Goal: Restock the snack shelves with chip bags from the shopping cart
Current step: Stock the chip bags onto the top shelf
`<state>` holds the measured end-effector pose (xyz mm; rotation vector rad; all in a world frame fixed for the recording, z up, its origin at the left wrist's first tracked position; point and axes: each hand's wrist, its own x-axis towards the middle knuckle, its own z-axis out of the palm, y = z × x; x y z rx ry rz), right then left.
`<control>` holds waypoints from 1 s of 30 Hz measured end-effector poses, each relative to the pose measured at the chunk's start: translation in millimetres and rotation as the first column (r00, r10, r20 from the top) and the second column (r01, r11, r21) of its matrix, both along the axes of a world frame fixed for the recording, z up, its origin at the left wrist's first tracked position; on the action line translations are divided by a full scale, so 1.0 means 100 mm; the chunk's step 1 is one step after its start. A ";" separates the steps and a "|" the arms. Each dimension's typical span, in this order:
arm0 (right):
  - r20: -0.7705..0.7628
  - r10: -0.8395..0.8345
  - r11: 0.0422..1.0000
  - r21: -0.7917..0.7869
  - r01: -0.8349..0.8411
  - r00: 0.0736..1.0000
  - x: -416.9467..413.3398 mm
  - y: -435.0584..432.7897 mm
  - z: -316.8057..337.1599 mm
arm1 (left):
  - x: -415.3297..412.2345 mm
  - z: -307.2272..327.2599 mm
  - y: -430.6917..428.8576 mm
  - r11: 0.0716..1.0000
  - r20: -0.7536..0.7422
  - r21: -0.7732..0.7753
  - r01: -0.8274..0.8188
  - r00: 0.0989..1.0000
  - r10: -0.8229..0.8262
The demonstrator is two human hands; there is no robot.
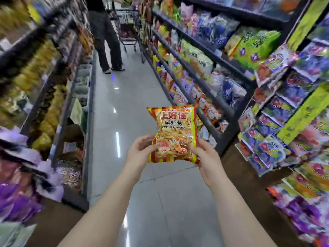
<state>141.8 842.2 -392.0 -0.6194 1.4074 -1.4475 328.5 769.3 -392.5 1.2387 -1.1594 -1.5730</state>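
My left hand [139, 154] and right hand [206, 158] pinch the bag [175, 132] by its lower sides only, so a slack thumb could drop it onto the floor [124, 104].

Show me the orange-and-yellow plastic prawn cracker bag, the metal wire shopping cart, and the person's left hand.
orange-and-yellow plastic prawn cracker bag [175, 134], head view, middle of its front.
metal wire shopping cart [127, 22], head view, its basket wall.
left hand [139, 151], head view, back of the hand.

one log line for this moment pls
phase: carrying | left hand: grips prawn cracker bag | right hand: grips same bag | bag: upright, not yet shelved | cart: far ahead
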 end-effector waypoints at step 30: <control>-0.078 0.023 0.995 -0.093 -0.030 0.997 -0.95 -6.72 0.24 | -0.79 0.34 -6.49 0.973 0.066 -0.168 -0.157 0.983 0.170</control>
